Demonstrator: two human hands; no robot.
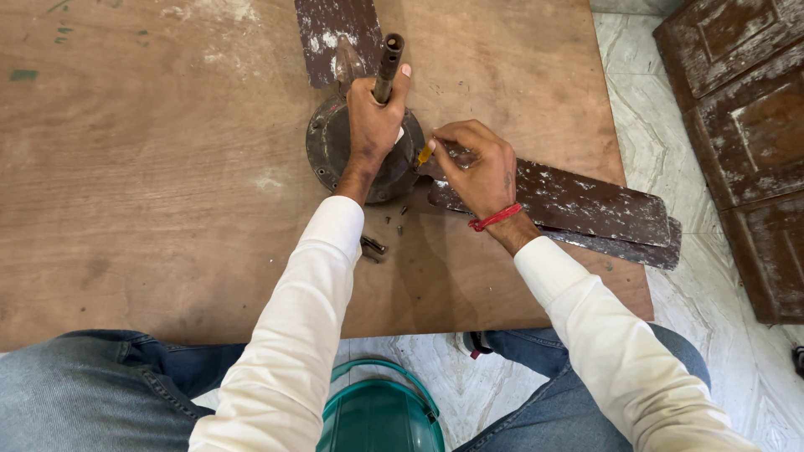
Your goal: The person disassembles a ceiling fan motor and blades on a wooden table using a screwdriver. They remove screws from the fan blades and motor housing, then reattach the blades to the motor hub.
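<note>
1. Work surface: brown plywood board (151,184) laid on a pale marble floor (670,142); the person sits at its near edge, jeans-clad knees either side

2. Object in hand: old ceiling fan lying on the board, with its round dark rusted metal motor housing (322,146) near the board's middle and its brown downrod pipe (388,60) pointing away from the person

3. Left hand (371,125): fingers wrapped tight around the base of the downrod pipe, palm pressing on the motor housing, steadying it

4. Right hand (479,167): pinched narrow on a small yellow-handled screwdriver (425,155), tip aimed at the joint where a blade meets the housing; red thread band at the wrist

5. Blades: two flaking brown fan blades with white paint patches (586,205) run out to the right, overlapping; a third blade (335,33) lies toward the far edge

6. Loose parts: small dark screws (395,220) on the board just near of the housing, and a small dark metal fitting (373,247) beside the left sleeve

7. Judgement: step in hand appears to be working a blade-fixing screw at the housing. Next move likely calls for a seated tip, straight pressure and a firm counter-hold so the housing does not rotate

8. Periphery: green hard hat (381,414) between the knees; worn dark wooden panelled door (745,125) lies at right
</note>
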